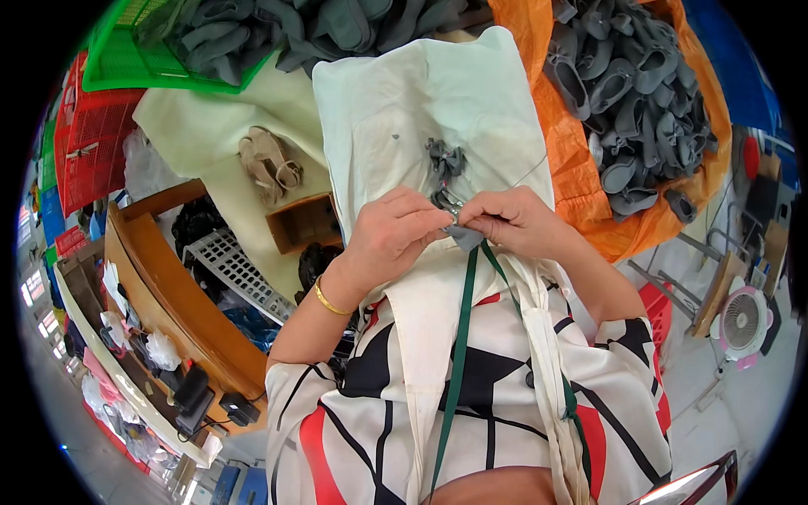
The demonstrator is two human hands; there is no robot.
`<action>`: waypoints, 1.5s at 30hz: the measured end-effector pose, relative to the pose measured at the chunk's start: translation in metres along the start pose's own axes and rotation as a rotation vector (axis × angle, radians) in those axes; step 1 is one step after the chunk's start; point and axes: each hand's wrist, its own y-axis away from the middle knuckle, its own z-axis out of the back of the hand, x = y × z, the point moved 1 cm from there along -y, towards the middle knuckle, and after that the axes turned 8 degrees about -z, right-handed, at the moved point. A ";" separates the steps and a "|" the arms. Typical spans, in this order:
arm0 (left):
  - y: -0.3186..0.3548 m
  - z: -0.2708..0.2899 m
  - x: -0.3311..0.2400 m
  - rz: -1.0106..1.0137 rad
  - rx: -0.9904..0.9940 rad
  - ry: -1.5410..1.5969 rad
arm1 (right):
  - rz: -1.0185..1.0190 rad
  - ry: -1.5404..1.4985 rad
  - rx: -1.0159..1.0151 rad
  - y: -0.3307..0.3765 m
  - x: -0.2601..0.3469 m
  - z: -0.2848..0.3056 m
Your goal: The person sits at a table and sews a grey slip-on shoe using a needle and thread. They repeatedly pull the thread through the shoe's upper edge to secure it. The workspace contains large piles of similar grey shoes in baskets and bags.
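Observation:
My left hand (392,232) and my right hand (519,222) meet over my lap, fingertips pinched together. Between them is a small dark grey fabric piece (465,236); its exact shape is mostly covered by my fingers. Something small and shiny shows between the fingertips, too small to name. Just beyond, a dark grey bow-like bunch of fabric (445,160) lies on the pale cloth (370,118) spread before me. A thin thread (532,171) slants up and right from near my right hand.
Grey shoes (648,93) fill an orange sack (581,185) at right. More grey shoes (345,25) lie at the top, by a green basket (126,59). Beige sandals (271,164) sit left near a wooden drawer (296,224). A fan (744,320) stands far right.

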 end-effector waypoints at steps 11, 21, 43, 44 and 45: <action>-0.002 -0.005 -0.006 0.064 0.085 0.036 | -0.260 -0.095 0.140 -0.001 0.006 0.005; 0.004 -0.012 0.001 0.224 0.079 0.124 | -0.130 0.034 0.086 -0.005 0.002 -0.005; -0.004 -0.004 0.015 0.124 -0.006 -0.410 | 0.012 -0.602 -0.438 0.023 0.009 0.045; -0.001 -0.002 0.017 0.116 -0.005 -0.458 | 0.204 -0.782 -0.374 0.028 0.003 0.075; 0.000 0.001 0.019 0.120 0.013 -0.498 | 0.226 -0.948 -0.470 0.039 0.000 0.103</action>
